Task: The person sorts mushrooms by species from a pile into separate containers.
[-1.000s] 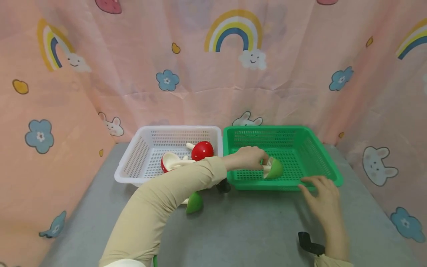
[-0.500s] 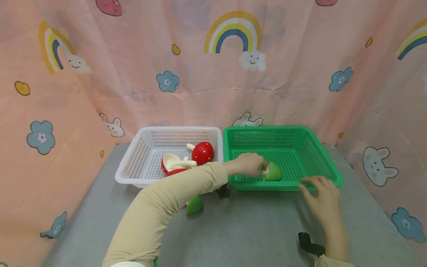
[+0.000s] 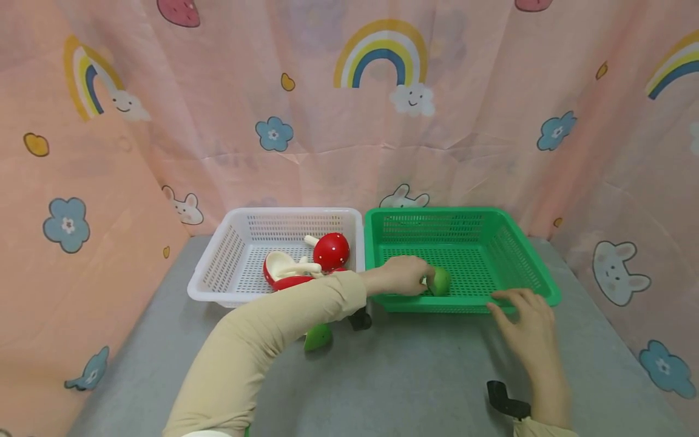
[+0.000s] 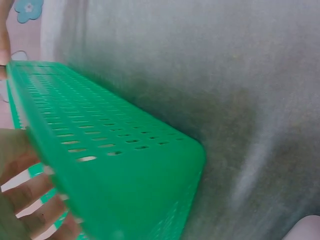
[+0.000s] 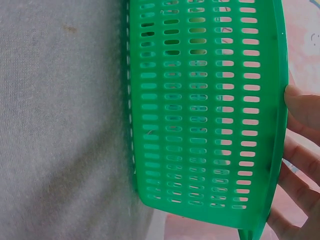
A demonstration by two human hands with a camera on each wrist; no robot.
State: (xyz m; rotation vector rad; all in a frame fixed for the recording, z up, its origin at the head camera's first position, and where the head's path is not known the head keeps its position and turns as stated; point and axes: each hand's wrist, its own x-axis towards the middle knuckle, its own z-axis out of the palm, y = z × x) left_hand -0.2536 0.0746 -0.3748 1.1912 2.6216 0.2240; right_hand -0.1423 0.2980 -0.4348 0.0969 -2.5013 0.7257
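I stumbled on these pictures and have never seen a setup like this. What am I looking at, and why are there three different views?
No machine here: a person works with two bare hands and wears three cameras. The wide picture comes from a camera on the head, looking down at a grey table. The two close-ups come from cameras on the wrists, and both mostly show the wall of the green basket.

On the table stand a white basket holding red toy mushrooms and, beside it, the green basket. Another green mushroom lies on the table in front.

The left hand reaches into the green basket and holds a green toy mushroom low near its floor. The right hand rests with straight fingers on that basket's near rim.
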